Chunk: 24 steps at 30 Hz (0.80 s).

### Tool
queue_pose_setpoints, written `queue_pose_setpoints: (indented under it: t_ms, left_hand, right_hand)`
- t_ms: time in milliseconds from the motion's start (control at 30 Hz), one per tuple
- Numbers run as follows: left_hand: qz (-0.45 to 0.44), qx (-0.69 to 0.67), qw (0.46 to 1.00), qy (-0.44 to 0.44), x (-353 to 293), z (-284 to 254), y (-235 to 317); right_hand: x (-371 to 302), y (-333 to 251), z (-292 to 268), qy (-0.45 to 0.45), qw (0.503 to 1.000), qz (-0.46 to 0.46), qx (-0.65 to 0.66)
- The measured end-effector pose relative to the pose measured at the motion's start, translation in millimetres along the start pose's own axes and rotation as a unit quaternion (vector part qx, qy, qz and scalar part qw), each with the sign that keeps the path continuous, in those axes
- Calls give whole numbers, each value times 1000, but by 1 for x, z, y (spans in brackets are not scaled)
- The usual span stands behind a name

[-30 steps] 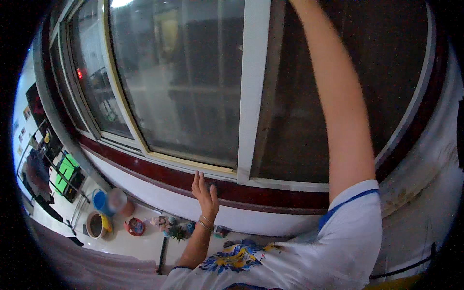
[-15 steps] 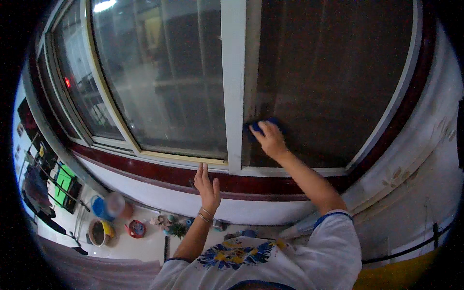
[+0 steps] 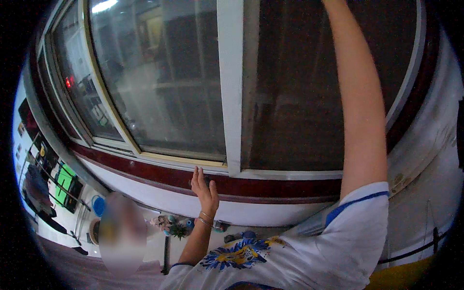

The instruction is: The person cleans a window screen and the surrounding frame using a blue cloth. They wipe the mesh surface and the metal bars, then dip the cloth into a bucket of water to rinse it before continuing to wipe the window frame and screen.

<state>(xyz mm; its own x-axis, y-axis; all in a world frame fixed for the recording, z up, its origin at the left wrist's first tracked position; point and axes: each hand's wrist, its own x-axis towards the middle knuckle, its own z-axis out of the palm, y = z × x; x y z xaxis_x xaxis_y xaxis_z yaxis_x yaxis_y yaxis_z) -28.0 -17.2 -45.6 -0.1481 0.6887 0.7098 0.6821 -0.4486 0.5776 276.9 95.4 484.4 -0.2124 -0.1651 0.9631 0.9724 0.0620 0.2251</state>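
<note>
My left hand [image 3: 205, 191] is open, fingers stretched upward against the dark red sill [image 3: 270, 186], just under the window's lower frame [image 3: 191, 161]. Two thin bangles [image 3: 206, 220] circle that wrist. My right forearm [image 3: 360, 96] reaches up across the dark right-hand window panel [image 3: 295, 106]. The right hand itself lies beyond the top edge, so its fingers and anything in them are hidden.
A pale upright post [image 3: 231, 87] divides the dark panel from the sliding glass pane [image 3: 159, 87]. Potted plants [image 3: 179, 228] and a blue bucket [image 3: 98, 206] stand on the floor below. A green crate [image 3: 64, 183] is at the far left. Pale curtain fabric [image 3: 420, 164] hangs at right.
My right hand, which was pressing a dark blue cloth to the lower left of the dark panel, has swept upward out of view. My left hand stays nearly in place at the sill.
</note>
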Motion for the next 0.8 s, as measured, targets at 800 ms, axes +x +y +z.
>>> queue_pose_setpoints:
  t_ms: [800]
  left_hand:
    - [43,-4,998,-38,1,29,38]
  right_hand:
    - [-70,33,-50,-22,984,131,118]
